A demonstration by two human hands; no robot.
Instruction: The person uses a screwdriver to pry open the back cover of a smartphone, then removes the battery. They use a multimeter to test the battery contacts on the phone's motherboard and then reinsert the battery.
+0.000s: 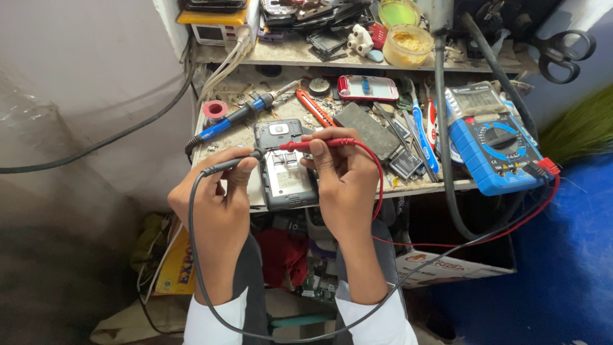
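Head view of a cluttered repair surface (242, 137). The left hand (214, 198) has its fingers closed around the black test probe (231, 163), whose tip points right and meets the upper left edge of the opened mobile phone (284, 165). The right hand (345, 176) has its fingers closed around the red test probe (317, 144), held nearly level, its tip resting on the phone's upper portion just below the camera module. The phone lies back-up with its rear cover off, at the front edge of the surface, between the two hands; both hands also touch its sides. A black lead (195, 255) runs from the left-hand probe down past the white sleeves and loops right; a red lead (377, 172) arcs from the right-hand probe down behind the right hand. Both leads end at the blue digital multimeter (491, 144), which lies at the right end of the surface, well apart from the phone, its rotary dial facing up. Behind the phone lie a blue-handled soldering iron (239, 115), a red utility knife (314, 108), a dark flat battery (367, 130) and a red-and-white phone shell (367, 88). On the shelf (281, 54) above stand a jar of yellow paste (408, 45) and stacked phone parts. Black scissors (565, 54) hang at upper right.
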